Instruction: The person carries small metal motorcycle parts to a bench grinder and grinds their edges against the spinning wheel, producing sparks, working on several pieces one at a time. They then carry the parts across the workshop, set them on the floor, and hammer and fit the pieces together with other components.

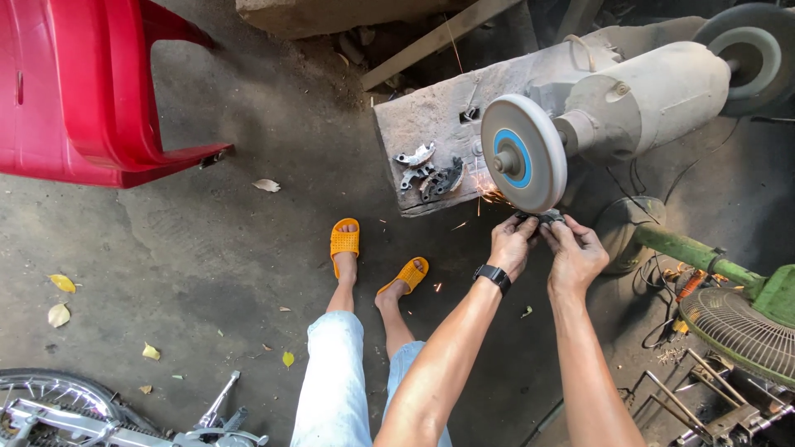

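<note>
Left hand [511, 244] and right hand [574, 252] both pinched on a small dark metal part [542, 218], pressed against the lower rim of the grinding wheel [523, 153]. Sparks [490, 195] just left of the wheel; more metal parts [431, 174] on the block beside it.

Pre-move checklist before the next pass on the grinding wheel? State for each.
1. Both hands grip the small metal part: left hand, right hand: ok.
2. Part meets the grinding wheel at its lower edge, sparks flying: ok.
3. Fingers clear of the wheel: not ok, very close.
4. Gloves: not ok, bare hands.
5. Feet covered: not ok, open orange sandals.
6. Eye protection: cannot tell.
</note>
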